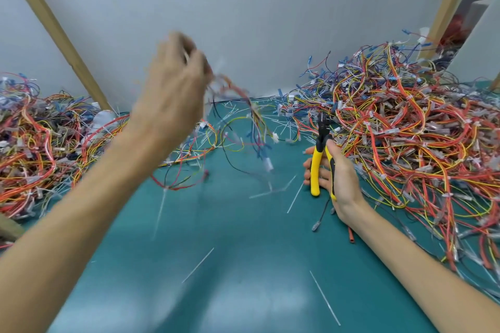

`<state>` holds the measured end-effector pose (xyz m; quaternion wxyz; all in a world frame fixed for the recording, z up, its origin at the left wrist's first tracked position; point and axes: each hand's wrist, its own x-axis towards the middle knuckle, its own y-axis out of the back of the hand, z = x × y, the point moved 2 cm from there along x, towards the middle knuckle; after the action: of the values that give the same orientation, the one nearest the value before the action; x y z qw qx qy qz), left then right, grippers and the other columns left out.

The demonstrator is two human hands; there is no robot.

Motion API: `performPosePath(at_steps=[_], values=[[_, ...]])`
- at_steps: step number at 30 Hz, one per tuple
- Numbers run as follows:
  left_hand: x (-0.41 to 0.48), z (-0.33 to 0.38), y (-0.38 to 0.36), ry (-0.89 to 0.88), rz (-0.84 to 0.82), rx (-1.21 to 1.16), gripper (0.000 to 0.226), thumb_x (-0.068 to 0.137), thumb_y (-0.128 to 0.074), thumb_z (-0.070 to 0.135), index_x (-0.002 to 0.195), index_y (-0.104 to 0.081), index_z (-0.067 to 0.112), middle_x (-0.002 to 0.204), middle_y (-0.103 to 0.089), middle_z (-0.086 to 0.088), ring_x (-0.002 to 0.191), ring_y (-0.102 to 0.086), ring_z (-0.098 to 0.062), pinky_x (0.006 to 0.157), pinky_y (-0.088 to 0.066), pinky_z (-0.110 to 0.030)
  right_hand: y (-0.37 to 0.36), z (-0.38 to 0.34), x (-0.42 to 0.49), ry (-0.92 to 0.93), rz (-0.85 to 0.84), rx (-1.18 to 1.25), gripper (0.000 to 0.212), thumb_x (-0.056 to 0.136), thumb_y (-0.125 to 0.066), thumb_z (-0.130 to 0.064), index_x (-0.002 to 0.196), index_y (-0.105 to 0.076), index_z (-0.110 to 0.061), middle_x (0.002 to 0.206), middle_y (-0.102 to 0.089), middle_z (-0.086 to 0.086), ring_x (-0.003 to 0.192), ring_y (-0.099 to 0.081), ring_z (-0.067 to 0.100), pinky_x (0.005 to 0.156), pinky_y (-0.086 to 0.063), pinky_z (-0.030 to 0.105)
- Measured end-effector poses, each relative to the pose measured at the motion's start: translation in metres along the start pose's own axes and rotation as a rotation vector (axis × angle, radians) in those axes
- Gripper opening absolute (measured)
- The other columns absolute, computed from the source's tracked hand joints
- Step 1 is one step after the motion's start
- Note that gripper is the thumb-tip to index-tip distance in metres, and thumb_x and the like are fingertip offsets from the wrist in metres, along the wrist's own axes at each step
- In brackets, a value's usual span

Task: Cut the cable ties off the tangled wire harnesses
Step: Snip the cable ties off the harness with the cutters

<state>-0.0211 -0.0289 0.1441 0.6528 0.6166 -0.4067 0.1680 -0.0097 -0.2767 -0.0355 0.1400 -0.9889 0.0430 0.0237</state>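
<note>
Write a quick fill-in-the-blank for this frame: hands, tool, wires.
1. The right hand has cutters with ____ handles in its grip.
2. The left hand holds a wire harness ____ the table.
3. Wire piles lie on ____ sides of the table.

Missing words: yellow; above; both.

No legible text or labels.
</note>
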Motion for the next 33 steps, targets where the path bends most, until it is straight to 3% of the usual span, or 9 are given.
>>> performPosePath(at_steps=[2,8,12,16,20,23,26,30,33], values=[[0.022,-0.004,0.014,-0.029,0.064,0.022,0.012,0.095,-0.053,0.011,0.098,-0.059,0.001,0.113,-0.048,-0.025,0.088,-0.055,-0.036,0.072,-0.045,-0.043,0.001,0.001,0.000,0.030,0.021,-0.008,0.045,0.100,-0.042,-0.049,0.098,-0.067,-0.012,0.075,-0.066,0.006,0.062,-0.063,0.019,0.061,-0.057,0.034],[0.009,0.000,-0.018,-0.030,-0.691,0.134,0.008,0.094,-0.045,0.010,0.093,-0.037,0.009,0.089,-0.055,-0.025,0.070,-0.052,-0.036,0.061,-0.042,-0.041,0.002,-0.018,-0.008,0.362,0.123,-0.247,0.029,0.085,-0.060,-0.054,0.095,-0.060,-0.027,0.074,-0.062,-0.011,0.066,-0.058,0.008,0.067,-0.048,0.032],[-0.016,0.002,-0.030,-0.069,-0.725,-0.342,0.003,0.096,-0.044,0.008,0.096,-0.043,0.011,0.078,-0.065,0.003,0.061,-0.065,-0.017,0.060,-0.047,-0.028,-0.013,-0.051,-0.010,0.596,-0.048,-0.521,0.035,0.081,-0.069,-0.045,0.109,-0.058,-0.028,0.081,-0.059,-0.004,0.065,-0.057,0.007,0.062,-0.047,0.020],[-0.027,0.013,-0.038,0.068,-0.593,-0.739,0.012,0.102,-0.047,0.016,0.095,-0.052,0.008,0.071,-0.061,0.014,0.046,-0.045,-0.007,0.048,-0.037,-0.013,-0.054,-0.057,-0.004,0.445,-0.318,-0.669,0.031,0.080,-0.079,-0.034,0.100,-0.058,-0.025,0.086,-0.064,0.003,0.054,-0.043,0.007,0.058,-0.038,0.028],[-0.046,-0.002,-0.046,0.385,-0.666,-1.005,0.034,0.090,-0.064,0.034,0.118,-0.051,0.021,0.102,-0.060,0.019,0.051,-0.058,-0.011,0.045,-0.044,-0.020,-0.070,-0.057,0.008,0.455,-0.269,-0.814,0.019,0.084,-0.074,-0.018,0.084,-0.054,-0.016,0.066,-0.052,-0.005,0.058,-0.041,0.010,0.059,-0.033,0.030],[-0.058,-0.029,-0.040,0.411,-0.961,-0.710,0.054,0.087,-0.071,0.018,0.132,-0.042,0.028,0.121,-0.052,0.010,0.063,-0.071,-0.017,0.059,-0.055,-0.022,-0.069,-0.080,0.023,0.497,-0.167,-0.950,0.016,0.086,-0.069,-0.018,0.088,-0.054,-0.011,0.068,-0.052,0.001,0.065,-0.047,0.022,0.060,-0.034,0.034],[-0.036,-0.043,-0.024,0.239,-0.556,-0.269,0.018,0.096,-0.051,0.009,0.103,-0.063,0.020,0.090,-0.071,0.000,0.075,-0.070,-0.027,0.056,-0.045,-0.024,-0.071,-0.113,0.034,0.725,0.023,-0.994,0.018,0.089,-0.066,-0.022,0.092,-0.050,-0.014,0.065,-0.048,-0.004,0.064,-0.046,0.025,0.054,-0.029,0.035],[-0.044,-0.031,0.009,-0.067,0.207,-0.085,0.020,0.102,-0.041,0.020,0.114,-0.058,0.019,0.092,-0.070,-0.001,0.081,-0.065,-0.023,0.061,-0.049,-0.040,-0.055,-0.121,0.025,1.072,0.245,-0.652,0.022,0.094,-0.063,-0.030,0.096,-0.051,-0.012,0.067,-0.049,-0.004,0.056,-0.044,0.014,0.051,-0.031,0.025],[-0.099,-0.022,-0.024,-0.047,-0.281,-0.254,0.021,0.095,-0.044,0.008,0.106,-0.057,0.021,0.091,-0.068,0.002,0.085,-0.065,-0.029,0.064,-0.050,-0.040,-0.032,-0.087,0.033,0.708,0.012,-1.019,0.015,0.088,-0.067,-0.012,0.094,-0.055,-0.017,0.067,-0.051,-0.009,0.060,-0.048,0.014,0.054,-0.031,0.024]])
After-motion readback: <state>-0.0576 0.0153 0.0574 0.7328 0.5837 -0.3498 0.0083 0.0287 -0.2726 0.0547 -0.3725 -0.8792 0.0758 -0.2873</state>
